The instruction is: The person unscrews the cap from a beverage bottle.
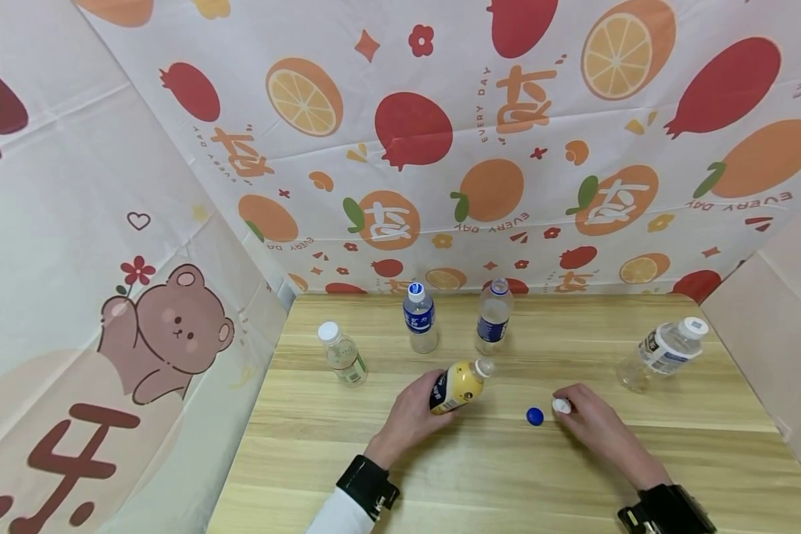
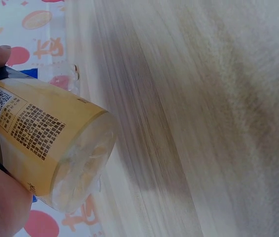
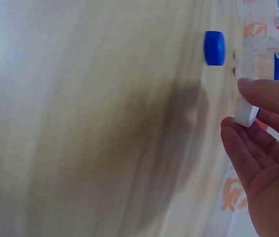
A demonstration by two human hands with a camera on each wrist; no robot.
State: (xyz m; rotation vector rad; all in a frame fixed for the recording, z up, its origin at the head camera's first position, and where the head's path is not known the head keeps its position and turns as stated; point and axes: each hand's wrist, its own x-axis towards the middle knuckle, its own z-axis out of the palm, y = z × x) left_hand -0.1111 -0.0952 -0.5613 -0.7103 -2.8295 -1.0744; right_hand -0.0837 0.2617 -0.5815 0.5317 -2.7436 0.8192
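Observation:
My left hand (image 1: 417,408) grips a bottle with a yellow and black label (image 1: 459,386), tilted with its whitish mouth end toward the upper right. In the left wrist view the clear base of this yellow bottle (image 2: 46,133) faces the camera, its label printed with dark text and a QR code. Between thumb and fingers, my right hand (image 1: 594,423) pinches a white bottle cap (image 3: 246,112). A blue bottle cap (image 1: 535,416) lies on the table just left of that hand; it also shows in the right wrist view.
Behind the hands stand a white-capped bottle with a green label (image 1: 344,356), a blue-labelled bottle with a blue-and-white top (image 1: 419,317) and another blue-labelled bottle (image 1: 493,319). A white-capped clear bottle (image 1: 661,356) is at the right. Printed cloth (image 1: 347,163) borders the wooden table (image 1: 507,482).

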